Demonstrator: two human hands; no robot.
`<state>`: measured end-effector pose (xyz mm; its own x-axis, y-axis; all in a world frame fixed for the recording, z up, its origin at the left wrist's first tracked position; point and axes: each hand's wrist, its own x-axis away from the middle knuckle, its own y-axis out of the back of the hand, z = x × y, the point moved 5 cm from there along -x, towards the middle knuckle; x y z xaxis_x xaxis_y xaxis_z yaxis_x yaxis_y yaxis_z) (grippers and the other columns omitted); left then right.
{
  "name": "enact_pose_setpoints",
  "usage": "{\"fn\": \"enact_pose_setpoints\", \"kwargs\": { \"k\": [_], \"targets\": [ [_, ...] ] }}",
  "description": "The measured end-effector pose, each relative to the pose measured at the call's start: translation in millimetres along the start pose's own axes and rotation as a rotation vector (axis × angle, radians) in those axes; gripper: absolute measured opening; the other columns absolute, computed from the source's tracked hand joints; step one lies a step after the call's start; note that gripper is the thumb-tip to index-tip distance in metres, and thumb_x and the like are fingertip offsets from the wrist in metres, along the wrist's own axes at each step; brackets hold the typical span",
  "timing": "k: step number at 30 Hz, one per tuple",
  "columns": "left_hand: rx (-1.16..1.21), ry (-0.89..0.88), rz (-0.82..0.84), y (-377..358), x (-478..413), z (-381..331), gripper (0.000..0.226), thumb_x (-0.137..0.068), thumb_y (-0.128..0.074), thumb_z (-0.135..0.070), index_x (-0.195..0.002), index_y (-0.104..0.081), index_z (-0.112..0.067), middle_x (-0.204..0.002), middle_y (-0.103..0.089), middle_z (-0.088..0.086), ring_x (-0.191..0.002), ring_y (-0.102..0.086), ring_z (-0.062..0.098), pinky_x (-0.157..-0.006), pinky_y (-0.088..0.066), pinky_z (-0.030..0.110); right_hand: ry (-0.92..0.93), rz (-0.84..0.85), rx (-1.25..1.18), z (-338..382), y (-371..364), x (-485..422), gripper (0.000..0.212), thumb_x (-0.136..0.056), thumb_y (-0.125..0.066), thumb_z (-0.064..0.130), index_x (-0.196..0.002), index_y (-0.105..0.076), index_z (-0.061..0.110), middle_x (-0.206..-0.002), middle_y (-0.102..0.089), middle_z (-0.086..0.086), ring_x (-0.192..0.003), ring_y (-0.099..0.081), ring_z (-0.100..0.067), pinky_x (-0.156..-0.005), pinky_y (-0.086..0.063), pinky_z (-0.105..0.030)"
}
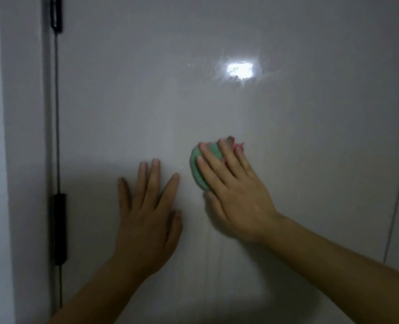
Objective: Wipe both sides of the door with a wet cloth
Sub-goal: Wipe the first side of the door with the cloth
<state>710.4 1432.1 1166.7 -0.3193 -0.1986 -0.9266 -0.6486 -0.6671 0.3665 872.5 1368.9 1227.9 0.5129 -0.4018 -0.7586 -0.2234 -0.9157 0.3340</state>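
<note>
door [240, 101] white, glossy, black hinge [60, 228] on its left edge | left grip [147, 218] spread, fingers straight, palm flat on door, nearer hinge edge | right grip [236, 197] fingers curved over bunched green-and-pink cloth [195, 169], pressing it to door face mid-panel, just beside left fingertips

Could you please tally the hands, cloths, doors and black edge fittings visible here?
Hands: 2, the left hand and right hand
Cloths: 1, the cloth
Doors: 1, the door
Black fittings: 2, the upper fitting and lower fitting
Total: 6
</note>
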Motion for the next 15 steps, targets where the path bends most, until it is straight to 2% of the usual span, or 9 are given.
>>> {"fn": "enact_pose_setpoints", "kwargs": {
  "k": [3, 7, 8, 12, 14, 15],
  "targets": [
    [-0.031, -0.059, -0.007, -1, -5, -9, 0.063, -0.097, -0.04, -0.035, -0.154, -0.041, -0.01, -0.168, -0.017, 0.023, -0.157, -0.012, 0.042, -0.119, -0.013, 0.072, -0.015, -0.012, 0.042, -24, 3, 15, 0.069, -0.103, -0.047, 0.044, -0.161, -0.024, 0.014, -0.169, -0.02, -0.009, -0.158, -0.009, -0.036, -0.128, -0.009, -0.053],
    [-0.085, -0.101, -0.011, -3, -18, -23, 0.063, -0.097, -0.039, -0.036, -0.154, -0.039, -0.011, -0.168, -0.017, 0.023, -0.157, -0.012, 0.043, -0.12, -0.011, 0.071, -0.304, -0.098, 0.056, -84, 19, -1, 0.067, -0.105, -0.039, 0.041, -0.163, -0.014, 0.016, -0.172, -0.01, -0.008, -0.158, -0.001, -0.038, -0.128, 0.0, -0.054],
    [-0.094, -0.114, -0.004, -5, -20, -29, 0.063, -0.097, -0.038, -0.037, -0.154, -0.039, -0.011, -0.168, -0.017, 0.024, -0.157, -0.012, 0.043, -0.12, -0.011, 0.071, -0.281, -0.093, 0.044, -81, 16, 5, 0.066, -0.105, -0.039, 0.04, -0.163, -0.016, 0.016, -0.172, -0.01, -0.009, -0.158, 0.0, -0.039, -0.128, 0.001, -0.055],
    [-0.133, -0.117, 0.041, -16, -24, -48, 0.064, -0.096, -0.039, -0.038, -0.154, -0.043, -0.011, -0.168, -0.019, 0.023, -0.156, -0.015, 0.043, -0.118, -0.014, 0.073, 0.038, 0.041, 0.047, -46, 1, 58, 0.065, -0.103, -0.046, 0.039, -0.162, -0.027, 0.018, -0.171, -0.016, -0.009, -0.158, -0.005, -0.039, -0.127, -0.007, -0.057],
    [-0.156, -0.085, 0.038, -18, -24, -52, 0.065, -0.095, -0.04, -0.039, -0.153, -0.044, -0.01, -0.167, -0.02, 0.024, -0.155, -0.017, 0.044, -0.117, -0.015, 0.074, 0.079, 0.035, 0.093, -63, 8, 59, 0.064, -0.103, -0.046, 0.038, -0.161, -0.028, 0.019, -0.17, -0.018, -0.008, -0.157, -0.008, -0.037, -0.127, -0.01, -0.055],
    [-0.159, -0.07, 0.031, -18, -25, -54, 0.065, -0.094, -0.041, -0.039, -0.152, -0.044, -0.009, -0.167, -0.021, 0.025, -0.155, -0.018, 0.045, -0.116, -0.015, 0.075, 0.022, 0.016, 0.114, -78, 13, 52, 0.063, -0.104, -0.043, 0.038, -0.161, -0.027, 0.018, -0.17, -0.018, -0.009, -0.157, -0.008, -0.039, -0.127, -0.009, -0.056]
  ]
}}
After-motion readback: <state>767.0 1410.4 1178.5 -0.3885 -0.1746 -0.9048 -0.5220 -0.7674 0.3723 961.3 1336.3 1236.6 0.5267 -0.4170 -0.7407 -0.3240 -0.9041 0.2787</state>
